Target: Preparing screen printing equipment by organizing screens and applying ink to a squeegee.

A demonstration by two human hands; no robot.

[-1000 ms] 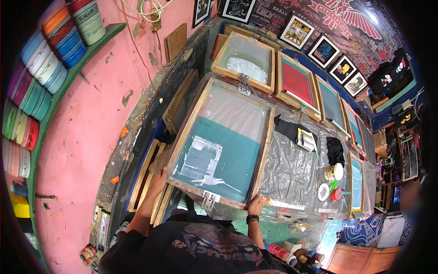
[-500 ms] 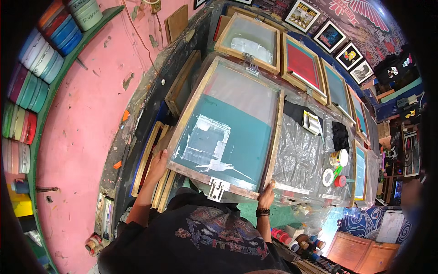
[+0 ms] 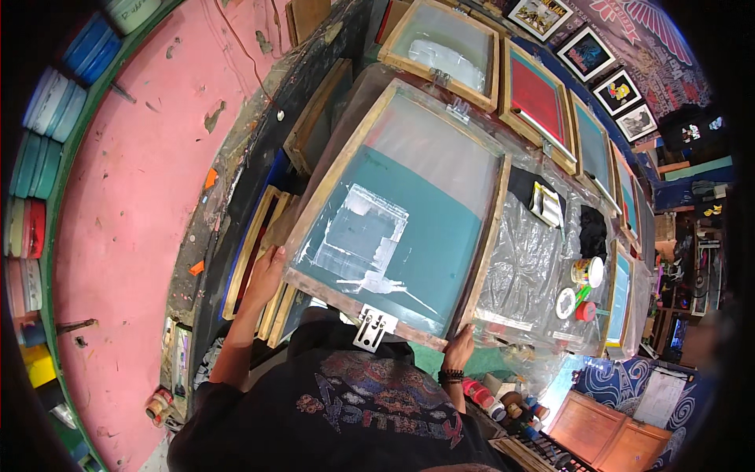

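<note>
L hand (image 3: pixel 269 269) is gripping edge of screen (image 3: pixel 417 224) at approx. 8 o'clock; R hand (image 3: pixel 458 344) is gripping its corner at 5 o'clock. Screen is covering desk (image 3: pixel 515 279)'s 9 o'clock end, w/ metal plate (image 3: pixel 375 328) sticking out at 6 & tub (image 3: pixel 587 271) standing apart nr 4.

L grip (image 3: pixel 269 269) & R grip (image 3: pixel 458 347) curled, well apart.

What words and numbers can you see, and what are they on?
I can't copy words out, but writing shows here:
White tub, top left: handwriting.
Black shirt: big letters.
Dark wall, top right: lettering, partly blurred.
Small yellow-and-white tub: too small to read.
Held screen: nothing readable.
</note>
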